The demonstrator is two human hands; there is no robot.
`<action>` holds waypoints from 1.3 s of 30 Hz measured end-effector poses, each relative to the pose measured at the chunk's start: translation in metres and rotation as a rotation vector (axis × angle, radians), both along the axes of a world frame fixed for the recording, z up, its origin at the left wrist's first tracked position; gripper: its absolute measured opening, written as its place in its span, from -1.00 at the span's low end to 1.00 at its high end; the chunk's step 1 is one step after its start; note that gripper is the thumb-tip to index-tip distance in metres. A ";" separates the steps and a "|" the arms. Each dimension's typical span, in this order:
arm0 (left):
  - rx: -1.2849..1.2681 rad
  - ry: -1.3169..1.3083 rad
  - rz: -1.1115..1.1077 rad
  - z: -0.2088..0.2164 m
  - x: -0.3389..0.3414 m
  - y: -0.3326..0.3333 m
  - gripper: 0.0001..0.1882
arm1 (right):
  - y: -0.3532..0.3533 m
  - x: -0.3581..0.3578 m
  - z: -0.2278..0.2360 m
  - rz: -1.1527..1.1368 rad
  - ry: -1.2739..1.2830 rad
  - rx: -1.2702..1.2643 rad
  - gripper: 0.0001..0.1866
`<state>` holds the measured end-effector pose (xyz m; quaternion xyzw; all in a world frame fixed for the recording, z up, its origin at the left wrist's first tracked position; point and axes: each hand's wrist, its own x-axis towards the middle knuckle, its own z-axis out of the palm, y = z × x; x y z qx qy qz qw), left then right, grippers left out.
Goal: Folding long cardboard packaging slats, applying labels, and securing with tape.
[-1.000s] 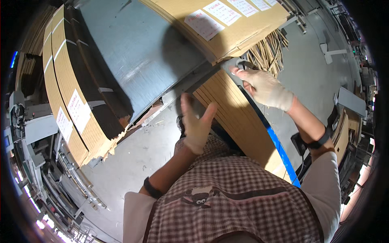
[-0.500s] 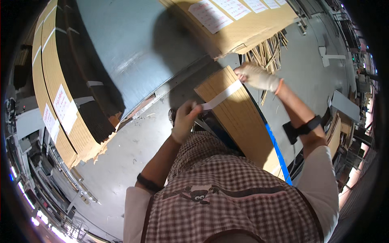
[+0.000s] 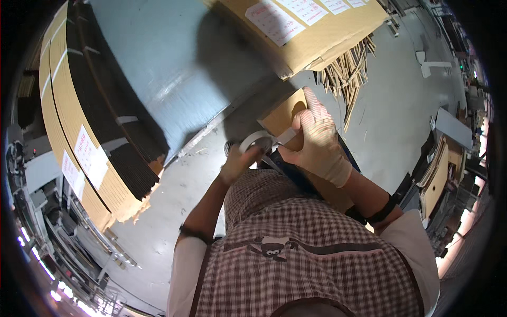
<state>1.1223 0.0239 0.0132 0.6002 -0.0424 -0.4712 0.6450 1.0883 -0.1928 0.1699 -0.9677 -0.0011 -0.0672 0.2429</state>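
Observation:
A narrow bundle of brown cardboard strips (image 3: 280,117) stands upright in front of me, with blue beneath and beside it. A white tape strip (image 3: 287,136) crosses its top. My left hand (image 3: 238,161) is closed round a roll of white tape (image 3: 256,140), just left of the bundle; the roll hides part of the fingers. My right hand (image 3: 319,145), in a pale glove, lies over the bundle beside the tape strip. One of its fingers stretches along the far right edge, and the thumb points left. This hand hides much of the bundle's middle.
At far right of the grey-blue platform (image 3: 163,58) sits a taped cardboard stack with labels (image 3: 317,45). Thin cardboard scraps (image 3: 346,76) hang beside it. Tall bundled cardboard stacks (image 3: 79,121) stand at left. Leaning boards (image 3: 435,174) are at right.
My right hand has come from the bundle's far right edge to the left, onto its top. My left hand has tipped, and the tape roll now shows in it.

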 end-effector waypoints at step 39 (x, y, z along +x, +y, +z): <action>-0.198 -1.687 -0.960 0.156 -0.091 -0.156 -0.22 | -0.135 -0.102 0.091 -0.400 0.387 0.885 -0.49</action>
